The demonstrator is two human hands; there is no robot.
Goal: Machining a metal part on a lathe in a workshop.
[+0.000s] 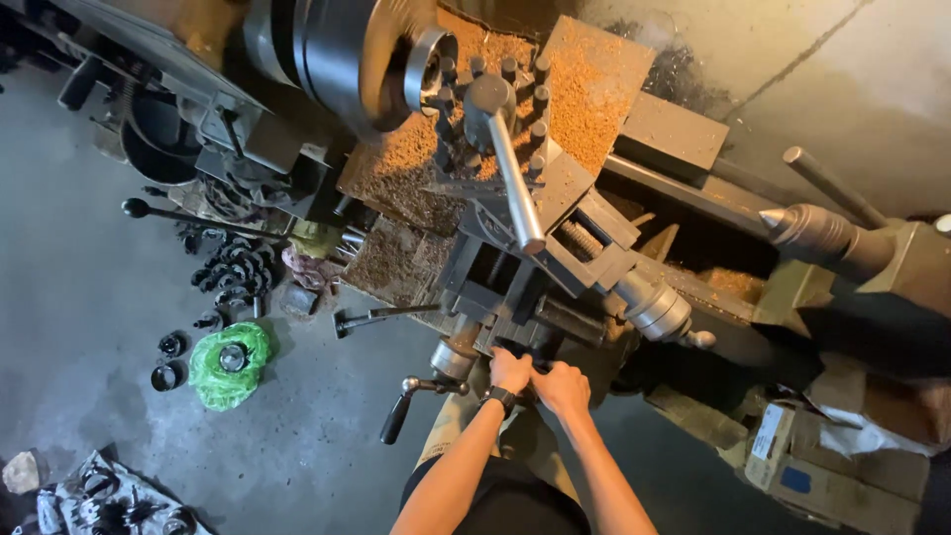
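Low in the middle of the frame, the left hand (510, 369) and the right hand (561, 386) are together, side by side and almost touching. Both are closed on a dark metal control at the front of the grey lathe carriage (525, 297); the control itself is hidden under the fingers, so I cannot tell its shape. The left wrist has a black watch (500, 398).

Just to the left of the hands, a crank handle with a black grip (401, 411) sticks out from the carriage. Above the hands stands the square tool post with many bolts (490, 109), and a long shiny steel lever (515, 188) lies across it. At the top of the frame is the big round dark chuck (352, 50). Orange-brown fine chips (584, 89) cover the bed around the tool post. At the right edge, the pointed steel centre of the tailstock (807, 228) points to the left.

On the grey concrete floor (89, 317), in the lower left, lies a green plastic bag (230, 365) with a metal ring on it.
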